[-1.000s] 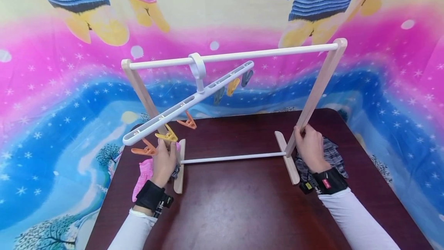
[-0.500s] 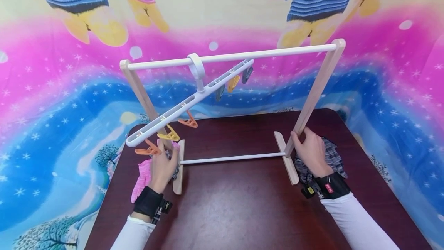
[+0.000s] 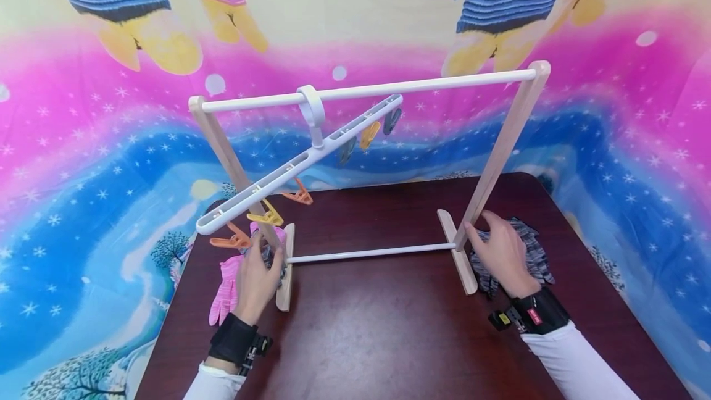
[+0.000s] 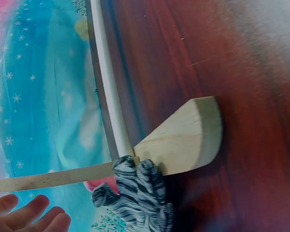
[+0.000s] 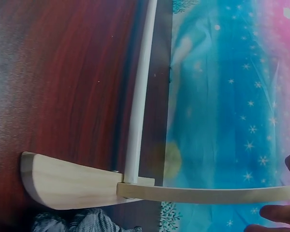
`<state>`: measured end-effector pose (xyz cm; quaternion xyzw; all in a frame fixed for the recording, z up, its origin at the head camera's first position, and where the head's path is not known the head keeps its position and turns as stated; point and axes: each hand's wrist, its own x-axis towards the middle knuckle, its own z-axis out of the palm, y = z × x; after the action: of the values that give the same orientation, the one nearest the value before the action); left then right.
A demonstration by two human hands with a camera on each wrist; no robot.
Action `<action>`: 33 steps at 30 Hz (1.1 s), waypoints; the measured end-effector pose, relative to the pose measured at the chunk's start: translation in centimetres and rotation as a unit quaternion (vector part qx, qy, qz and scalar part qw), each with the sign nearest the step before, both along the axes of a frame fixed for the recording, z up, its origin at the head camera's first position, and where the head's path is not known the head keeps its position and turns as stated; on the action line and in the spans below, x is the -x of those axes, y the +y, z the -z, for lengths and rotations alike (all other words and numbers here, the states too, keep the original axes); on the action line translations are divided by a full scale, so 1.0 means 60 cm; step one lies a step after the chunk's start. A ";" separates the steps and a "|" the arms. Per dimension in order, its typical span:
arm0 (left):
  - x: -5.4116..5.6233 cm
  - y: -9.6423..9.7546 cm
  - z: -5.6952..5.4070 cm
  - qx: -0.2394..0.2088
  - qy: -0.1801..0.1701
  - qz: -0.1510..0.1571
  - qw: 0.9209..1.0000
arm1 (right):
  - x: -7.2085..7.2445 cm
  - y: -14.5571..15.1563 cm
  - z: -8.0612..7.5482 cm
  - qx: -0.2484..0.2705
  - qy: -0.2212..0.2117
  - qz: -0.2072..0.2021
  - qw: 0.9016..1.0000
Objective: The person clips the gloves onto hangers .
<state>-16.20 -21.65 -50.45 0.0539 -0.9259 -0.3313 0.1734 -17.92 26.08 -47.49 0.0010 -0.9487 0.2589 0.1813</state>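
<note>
Drying rack (image 3: 366,88) stands upright on the dark table (image 3: 389,338), wooden uprights at each end, white top bar and lower white rod running left to right across my view, so its long axis lies crosswise between the hands. Left hand (image 3: 257,276) is at the base of the left upright, fingers loosely extended beside the post; from the left wrist view the fingers (image 4: 24,217) appear apart from the wood, gripping nothing. Right hand (image 3: 502,252) sits just beside the right upright's foot, fingers relaxed, near or touching the post; I cannot tell which. White clip hanger (image 3: 300,165) hangs tilted from the top bar. Pink glove (image 3: 224,289) lies by the left foot, a grey striped glove (image 3: 533,249) under the right hand.
</note>
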 end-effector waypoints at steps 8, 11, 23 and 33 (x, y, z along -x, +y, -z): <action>-0.016 -0.001 0.012 0.001 -0.037 -0.006 0.999 | -0.023 0.003 0.001 -0.010 -0.025 -0.001 1.000; -0.024 -0.001 0.015 0.004 -0.044 -0.005 0.999 | -0.031 0.003 0.001 -0.010 -0.035 0.003 0.999; -0.055 0.001 0.024 -0.002 -0.031 -0.015 0.999 | -0.057 0.004 0.017 -0.031 -0.077 -0.003 0.997; -0.075 0.025 0.028 0.001 0.003 0.028 1.000 | -0.081 -0.017 0.025 -0.025 -0.090 -0.024 0.995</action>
<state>-11.70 -20.13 -52.14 0.0264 -0.9268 -0.3354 0.1668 -13.08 25.04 -49.01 0.0046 -0.9671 0.2382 0.0891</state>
